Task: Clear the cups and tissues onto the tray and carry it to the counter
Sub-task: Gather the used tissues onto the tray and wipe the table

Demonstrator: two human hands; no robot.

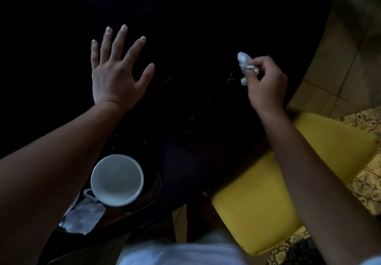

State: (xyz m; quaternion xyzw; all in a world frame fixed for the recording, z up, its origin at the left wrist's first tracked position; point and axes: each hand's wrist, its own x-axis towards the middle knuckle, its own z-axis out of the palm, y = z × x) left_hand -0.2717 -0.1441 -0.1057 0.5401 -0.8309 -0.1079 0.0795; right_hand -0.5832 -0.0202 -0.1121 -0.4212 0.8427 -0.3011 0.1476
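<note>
My right hand [267, 85] pinches a crumpled white tissue [244, 63] above the dark table [185, 27]. My left hand [117, 68] is spread flat, fingers straight, over the table's left half and holds nothing. Below my left forearm a white cup [117, 180], empty inside, stands on a dark tray [152, 186] near the table's front edge. A second crumpled white tissue [81, 216] lies on the tray just in front of the cup, partly hidden by my forearm.
A yellow chair seat [274, 192] sits under my right forearm at the table's right front. Tiled floor [346, 43] and a patterned rug [369, 182] show at the right. The table surface is very dark, and little on it can be made out.
</note>
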